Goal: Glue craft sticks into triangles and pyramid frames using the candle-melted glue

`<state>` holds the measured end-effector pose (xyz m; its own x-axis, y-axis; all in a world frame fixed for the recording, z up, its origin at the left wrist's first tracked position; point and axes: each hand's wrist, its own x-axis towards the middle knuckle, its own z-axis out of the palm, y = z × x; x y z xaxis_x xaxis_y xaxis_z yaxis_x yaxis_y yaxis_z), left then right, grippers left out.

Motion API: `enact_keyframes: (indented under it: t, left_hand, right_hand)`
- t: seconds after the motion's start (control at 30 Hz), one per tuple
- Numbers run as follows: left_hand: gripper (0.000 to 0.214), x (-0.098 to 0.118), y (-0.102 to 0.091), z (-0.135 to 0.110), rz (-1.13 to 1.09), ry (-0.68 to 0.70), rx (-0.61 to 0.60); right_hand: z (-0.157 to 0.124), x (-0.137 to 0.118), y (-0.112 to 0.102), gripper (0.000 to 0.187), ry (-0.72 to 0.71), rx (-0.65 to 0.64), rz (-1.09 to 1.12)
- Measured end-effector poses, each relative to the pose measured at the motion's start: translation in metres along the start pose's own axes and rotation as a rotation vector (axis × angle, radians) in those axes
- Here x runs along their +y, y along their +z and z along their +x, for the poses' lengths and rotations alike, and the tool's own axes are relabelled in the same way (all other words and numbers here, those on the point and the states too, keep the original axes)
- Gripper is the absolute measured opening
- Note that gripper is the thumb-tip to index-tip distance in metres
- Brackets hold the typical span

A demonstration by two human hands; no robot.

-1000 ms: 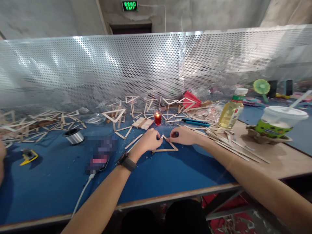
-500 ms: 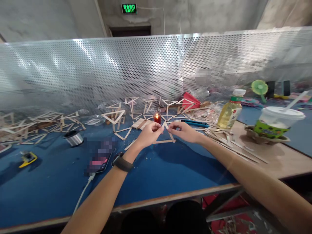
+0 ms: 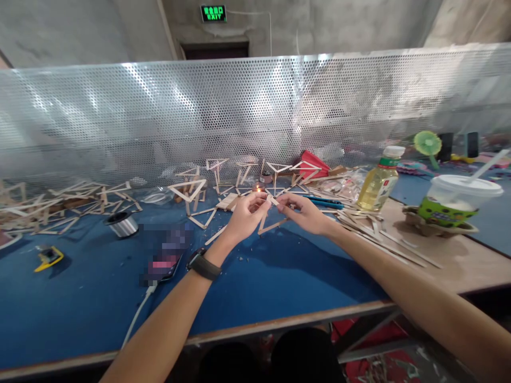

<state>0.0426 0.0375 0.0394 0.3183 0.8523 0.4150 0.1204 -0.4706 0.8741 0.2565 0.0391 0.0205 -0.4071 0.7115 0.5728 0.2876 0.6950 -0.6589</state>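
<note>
Just in front of me, my left hand [image 3: 248, 215] and my right hand [image 3: 302, 214] are brought close together, thumbs and fingers pinched. Between them is a small triangular frame of flat wooden sticks [image 3: 273, 227]. Both hands grip its upper corner; its lower corner hangs just over or on the blue table, I cannot tell which. Right behind my left fingertips burns a candle [image 3: 257, 188], its lower part hidden by my hand. A dark watch sits on my left wrist. Other triangular stick structures [image 3: 187, 189] stand around the candle.
Left lie a phone [image 3: 170, 252] on a cable, a wire spool [image 3: 121, 224] and a yellow-edged tool [image 3: 48, 258]. Loose wooden sticks [image 3: 379, 242], a bottle of yellow liquid [image 3: 379, 183] and a lidded cup [image 3: 449, 205] are on the right. A perforated metal screen [image 3: 239, 117] runs behind.
The stick frame has turned and tilted between my hands, its lower corner now pointing left. My fingertips have come closer together and now cover more of the candle.
</note>
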Motion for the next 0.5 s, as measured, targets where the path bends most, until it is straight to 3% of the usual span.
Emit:
enact_keyframes:
  t: [0.5]
  left_hand:
    - [0.025,-0.008,-0.007,0.003,0.032,0.021,-0.022]
  right_hand:
    - [0.0,-0.003,0.001,0.03,0.045,-0.017,0.013]
